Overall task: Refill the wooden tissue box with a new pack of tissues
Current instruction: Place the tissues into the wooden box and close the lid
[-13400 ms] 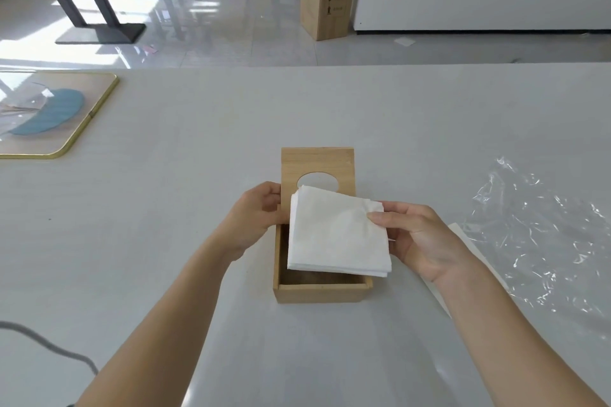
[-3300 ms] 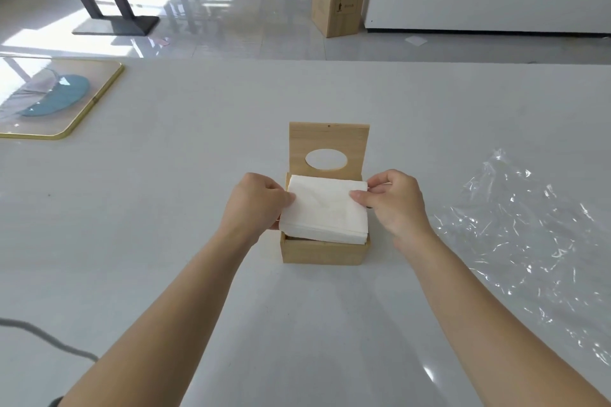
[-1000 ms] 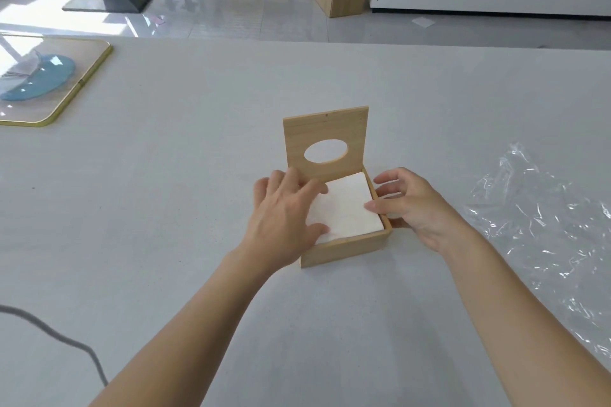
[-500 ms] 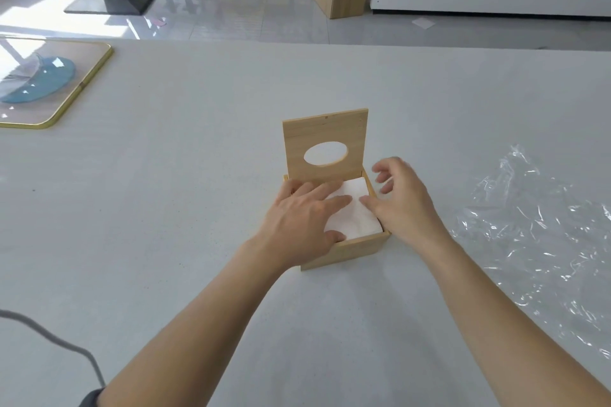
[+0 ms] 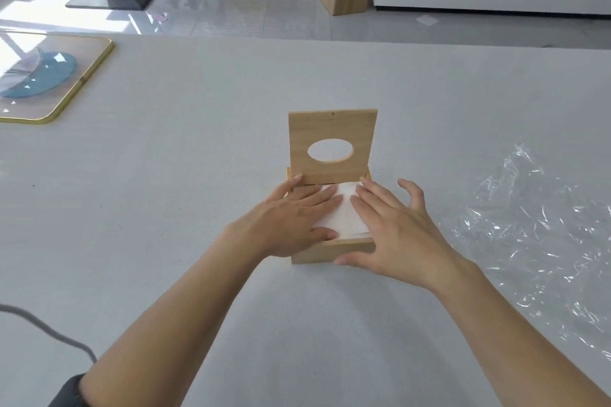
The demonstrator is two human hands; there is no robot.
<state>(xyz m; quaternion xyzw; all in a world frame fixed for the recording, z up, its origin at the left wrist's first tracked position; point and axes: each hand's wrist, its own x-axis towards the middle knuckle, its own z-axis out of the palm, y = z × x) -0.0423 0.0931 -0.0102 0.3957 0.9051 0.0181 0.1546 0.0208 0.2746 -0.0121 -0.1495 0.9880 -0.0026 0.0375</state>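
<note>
White tissues mostly hidden under L hand & R hand, prob. pressing.

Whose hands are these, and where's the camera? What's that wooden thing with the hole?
No machine here, just a person's two bare hands. The camera sits on their head, looking down. The left hand and right hand press flat on white tissues inside a wooden box; neither grips anything. The thing with the oval hole is the box's lid, standing open. On the white table, crinkly clear plastic wrap lies right, a gold-edged tray far left.
</note>
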